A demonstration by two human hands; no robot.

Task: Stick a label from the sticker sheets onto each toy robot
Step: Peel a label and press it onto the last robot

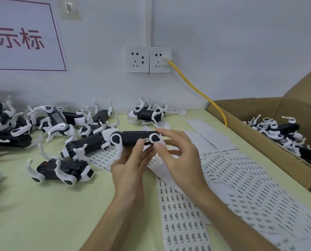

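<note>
**Left hand (127, 171) and right hand (180, 160) both on the held toy robot (133, 137)**

Forearms come in from the near edge of the table (42, 205), closest to the camera.

Far-left part of the table: a pile of toy robots (47, 124), black bodies with white legs, tangled and lying on their sides. One loose toy robot (64, 171) lies alone on its side, nearer than the pile, toward the left edge.

Table centre: the held toy robot is lifted off the surface and lies level, side-on to the camera. Left hand grips it from below, fingers curled under the body, thumb up against the side. A small white label (146, 140) sits on the black body just beside that thumb tip. Right hand pinches the robot's right end, index finger over the top, thumb underneath.

Far edge behind the hands: another toy robot (147, 114) against the wall, below the wall sockets (148, 59). A yellow cable (196, 89) runs from the right socket down toward the box.

Right half of the table: sticker sheets (241, 187) overlap each other, fanned from under the hands to the near-right edge, covered in rows of small printed labels.

Right edge: an open cardboard box (260, 142) with boxed toy robots (281, 131) inside.
</note>
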